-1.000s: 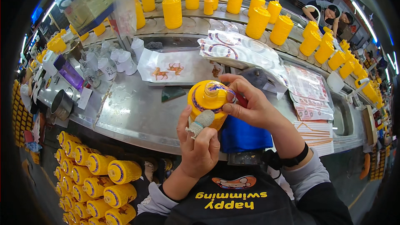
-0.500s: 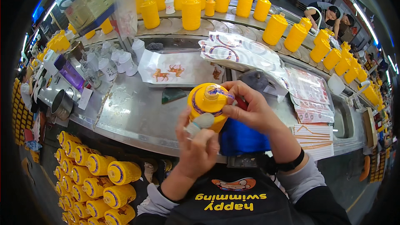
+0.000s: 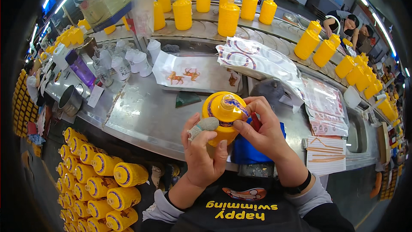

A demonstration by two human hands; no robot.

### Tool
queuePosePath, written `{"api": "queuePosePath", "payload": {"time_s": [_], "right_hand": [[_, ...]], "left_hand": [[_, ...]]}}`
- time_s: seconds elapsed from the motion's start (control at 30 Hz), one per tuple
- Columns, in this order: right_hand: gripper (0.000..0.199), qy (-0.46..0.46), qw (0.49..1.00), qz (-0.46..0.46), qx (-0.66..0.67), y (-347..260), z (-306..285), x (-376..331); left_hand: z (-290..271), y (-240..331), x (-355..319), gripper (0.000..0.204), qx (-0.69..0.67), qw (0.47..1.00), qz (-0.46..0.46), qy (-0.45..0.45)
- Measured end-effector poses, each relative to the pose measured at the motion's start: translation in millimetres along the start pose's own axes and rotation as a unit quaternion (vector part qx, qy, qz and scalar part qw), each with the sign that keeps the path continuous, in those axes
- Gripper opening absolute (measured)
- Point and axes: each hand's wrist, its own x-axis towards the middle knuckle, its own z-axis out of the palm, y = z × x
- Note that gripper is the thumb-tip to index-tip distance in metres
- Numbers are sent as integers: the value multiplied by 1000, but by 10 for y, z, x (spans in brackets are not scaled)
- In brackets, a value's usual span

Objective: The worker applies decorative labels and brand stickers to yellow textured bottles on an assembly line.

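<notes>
A yellow bottle (image 3: 223,111) with a short clear neck is upright before me, above the bench's near edge. A purple-and-white patterned decal strip (image 3: 235,102) curves over its shoulder, its right end loose. My right hand (image 3: 267,129) pinches that end between thumb and fingers; a slim red thing (image 3: 256,121) shows inside the same hand. My left hand (image 3: 203,151) is bent round the bottle's left side, and its grey knitted finger cover (image 3: 207,124) rests against the shoulder. Some left fingertips are hidden behind the bottle.
Blue cloth (image 3: 257,146) lies right of the bottle. Beyond are a tray with horse decals (image 3: 182,76), decal sheets (image 3: 257,58) and a conveyor with yellow bottles (image 3: 229,19). Yellow bottles are stacked (image 3: 103,163) at lower left. A sink (image 3: 355,133) is at right; people (image 3: 343,21) work far right.
The left finger cover has shifted up along the bottle's shoulder and the left fingers have spread somewhat. The right hand keeps its pinch. Conveyor bottles have changed places, and the view has shifted slightly.
</notes>
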Motion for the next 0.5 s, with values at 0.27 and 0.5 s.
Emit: {"api": "queuePosePath", "payload": {"time_s": [0.27, 0.5], "right_hand": [[27, 18, 1000, 1, -16, 10, 63, 0], [29, 4, 1000, 25, -11, -43, 13, 5]], "left_hand": [[0, -100, 216, 46, 7, 999, -47, -13], [173, -178, 144, 62, -112, 986, -117, -39]]}}
